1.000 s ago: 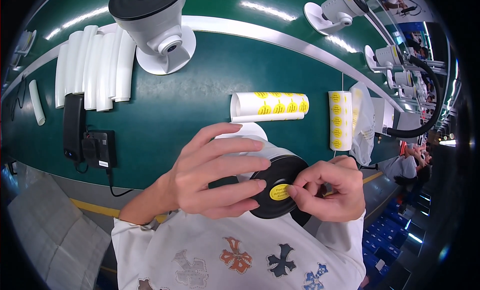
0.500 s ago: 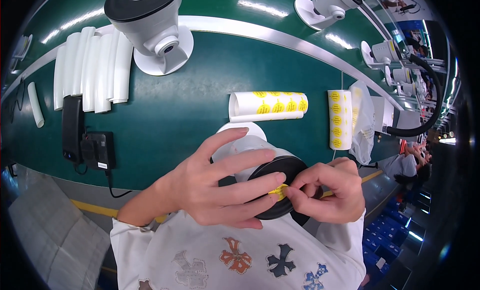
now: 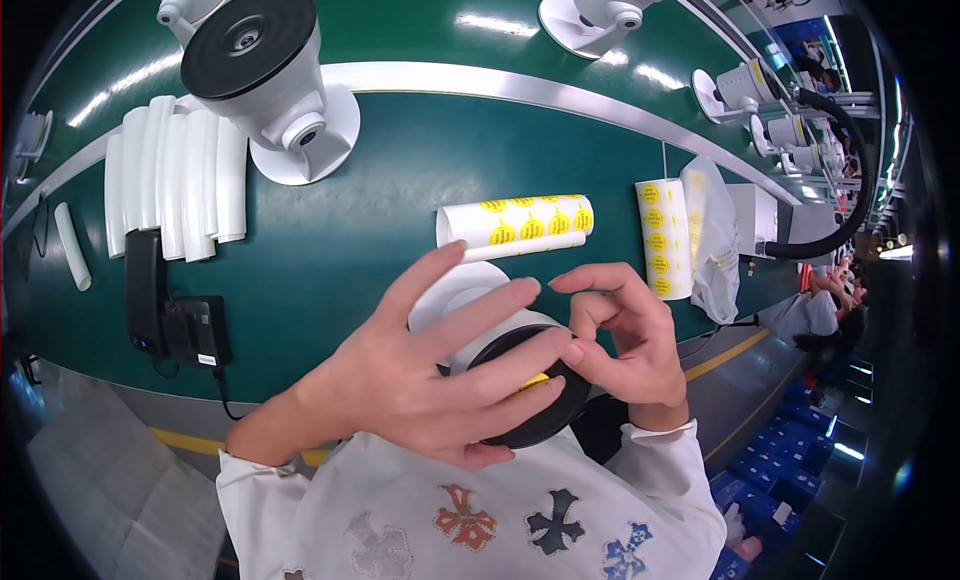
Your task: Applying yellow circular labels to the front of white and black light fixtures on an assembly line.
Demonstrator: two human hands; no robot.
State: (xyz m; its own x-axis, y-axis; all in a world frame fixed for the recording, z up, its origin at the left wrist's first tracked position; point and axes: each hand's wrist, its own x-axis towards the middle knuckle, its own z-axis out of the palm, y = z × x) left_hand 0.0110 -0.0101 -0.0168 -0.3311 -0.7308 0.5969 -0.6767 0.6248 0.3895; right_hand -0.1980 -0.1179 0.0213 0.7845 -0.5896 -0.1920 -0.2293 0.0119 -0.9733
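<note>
A small round yellow sticker (image 3: 533,383) sits on the black disc face of the device, between the left hand's fingers (image 3: 500,365). Just beyond the fingertips lies a white paper roll of round yellow labels (image 3: 516,226) on its side. Above the right hand (image 3: 620,340) stands a second white roll of yellow labels (image 3: 662,238), touching a clear plastic bag (image 3: 712,242).
</note>
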